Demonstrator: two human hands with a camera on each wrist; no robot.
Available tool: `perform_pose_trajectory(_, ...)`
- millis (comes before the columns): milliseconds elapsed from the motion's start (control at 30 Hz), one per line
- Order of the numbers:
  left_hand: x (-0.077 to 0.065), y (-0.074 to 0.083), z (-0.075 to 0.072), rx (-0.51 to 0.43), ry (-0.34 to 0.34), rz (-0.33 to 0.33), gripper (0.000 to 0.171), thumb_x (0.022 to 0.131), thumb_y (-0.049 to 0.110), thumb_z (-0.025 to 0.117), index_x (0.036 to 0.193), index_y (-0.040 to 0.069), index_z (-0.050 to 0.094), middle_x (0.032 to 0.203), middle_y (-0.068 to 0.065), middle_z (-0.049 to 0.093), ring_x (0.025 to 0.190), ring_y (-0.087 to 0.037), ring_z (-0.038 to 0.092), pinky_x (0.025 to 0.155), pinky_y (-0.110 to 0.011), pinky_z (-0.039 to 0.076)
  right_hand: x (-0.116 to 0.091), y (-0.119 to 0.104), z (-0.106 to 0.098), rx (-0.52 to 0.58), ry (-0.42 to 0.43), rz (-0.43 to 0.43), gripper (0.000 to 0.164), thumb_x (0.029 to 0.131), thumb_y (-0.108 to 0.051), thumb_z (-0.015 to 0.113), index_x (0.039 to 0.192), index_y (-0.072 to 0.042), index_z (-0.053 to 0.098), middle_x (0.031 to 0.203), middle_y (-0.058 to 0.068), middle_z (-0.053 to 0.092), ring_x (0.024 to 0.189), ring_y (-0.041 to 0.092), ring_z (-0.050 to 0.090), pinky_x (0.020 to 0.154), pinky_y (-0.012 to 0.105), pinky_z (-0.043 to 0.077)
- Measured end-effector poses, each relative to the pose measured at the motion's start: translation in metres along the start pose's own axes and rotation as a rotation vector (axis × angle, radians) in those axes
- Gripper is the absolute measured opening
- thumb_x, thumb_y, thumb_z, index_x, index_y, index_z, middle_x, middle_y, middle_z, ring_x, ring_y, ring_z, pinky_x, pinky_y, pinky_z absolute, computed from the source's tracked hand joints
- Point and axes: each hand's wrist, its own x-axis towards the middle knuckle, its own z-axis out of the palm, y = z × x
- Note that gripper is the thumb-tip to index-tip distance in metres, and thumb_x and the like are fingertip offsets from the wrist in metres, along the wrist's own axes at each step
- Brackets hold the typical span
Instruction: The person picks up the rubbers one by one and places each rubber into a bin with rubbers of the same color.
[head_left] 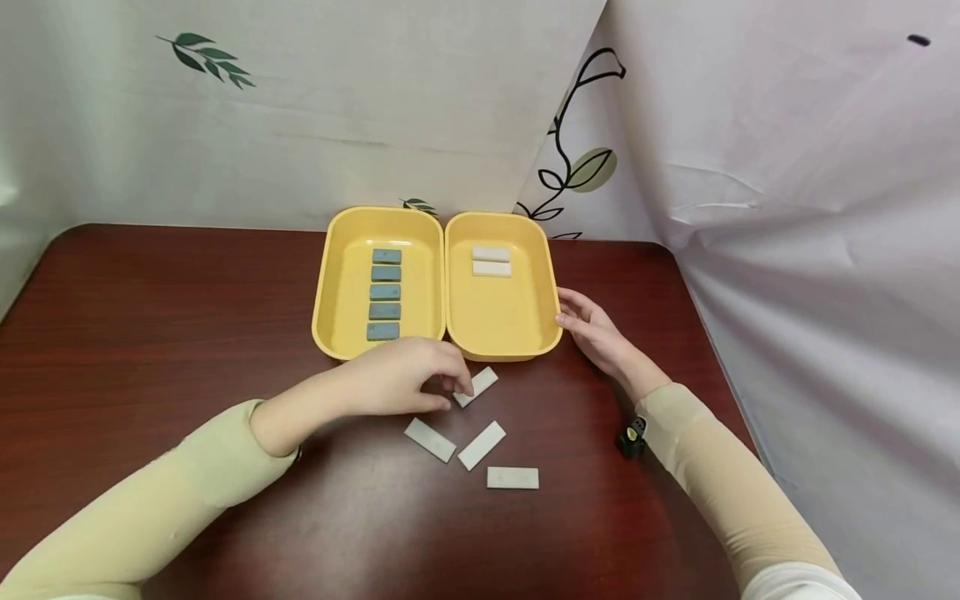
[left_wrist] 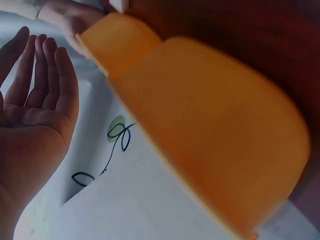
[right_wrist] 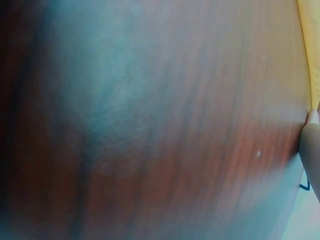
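My left hand hovers over the table just in front of a yellow two-part tray. Its fingers bend loosely, the fingertips at a white rectangular tile; nothing shows in the palm in the left wrist view. Nearby on the table lie three more white tiles: one angled tile, another slanted tile and a level tile. At the tray's right side, my right hand touches the outer rim with thumb and fingertips. Only its thumb shows in the right wrist view.
The tray's left compartment holds a column of several blue-grey tiles. Two white tiles lie in the right compartment, near its back. Behind the dark red table hangs a pale cloth with leaf prints.
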Motion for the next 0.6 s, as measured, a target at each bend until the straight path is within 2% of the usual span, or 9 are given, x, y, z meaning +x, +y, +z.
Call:
perform_pose_trajectory(267, -0.006, -0.009, 0.018, -0.064, -0.049, -0.020, 0.022, 0.086, 0.001, 0.085, 0.104, 0.012, 0.078, 0.100, 0.002, 0.074, 0.087, -0.009, 0.065, 0.080, -0.024, 0.057, 0.001, 0.001, 0.000, 0.007, -0.006, -0.006, 0.060, 0.105, 0.006, 0.047, 0.161, 0.010, 0.026, 0.131, -0.011, 0.063, 0.124, 0.001, 0.059, 0.109, 0.014, 0.044)
perform_pose_trajectory(600, -0.010, -0.020, 0.038, -0.080, -0.087, -0.034, 0.024, 0.085, 0.002, 0.086, 0.105, 0.012, 0.078, 0.097, 0.003, 0.073, 0.086, -0.008, 0.065, 0.079, -0.020, 0.055, 0.000, 0.000, -0.001, 0.001, 0.001, 0.009, 0.062, 0.104, 0.007, 0.045, 0.162, 0.010, 0.024, 0.132, -0.010, 0.062, 0.123, 0.000, 0.059, 0.109, 0.014, 0.043)
